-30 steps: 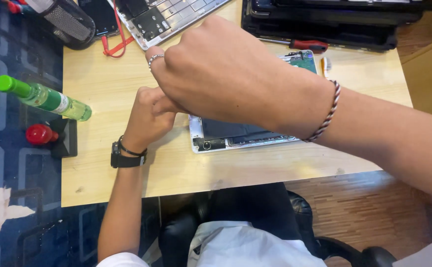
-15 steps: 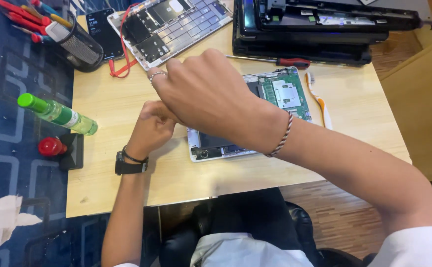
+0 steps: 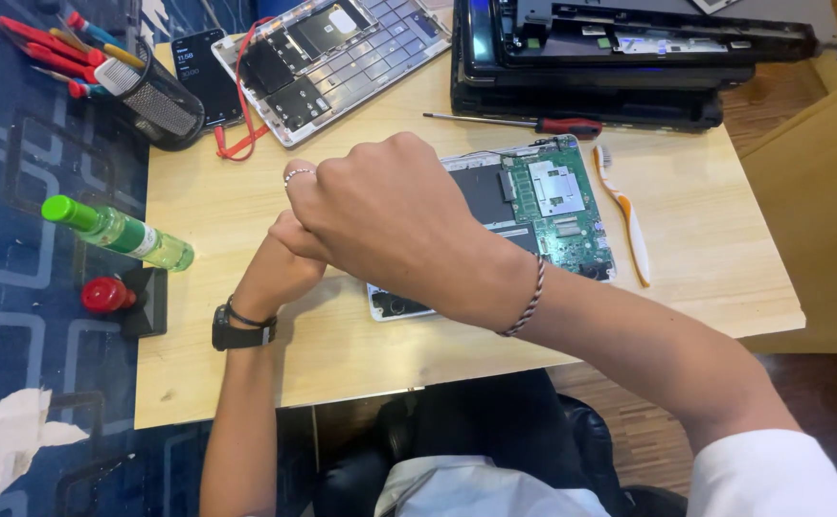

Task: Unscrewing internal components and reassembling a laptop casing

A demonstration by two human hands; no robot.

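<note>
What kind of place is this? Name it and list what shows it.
Probably an electronics repair bench. An opened laptop with a bare green circuit board lies on the wooden table, a red-handled screwdriver beside it, more dismantled laptops stacked behind, and a cup of tools at the corner.

Bright, even overhead light, soft shadows, sharp focus throughout.

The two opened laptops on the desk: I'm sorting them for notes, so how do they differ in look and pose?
The near laptop shows a green board and lies close under the hands, partly hidden by the right hand; the far laptop shows dark panels in a silver shell and lies uncovered. The near laptop sits almost square to the desk edge, the far laptop askew. Both lie flat with their insides bared.
</note>
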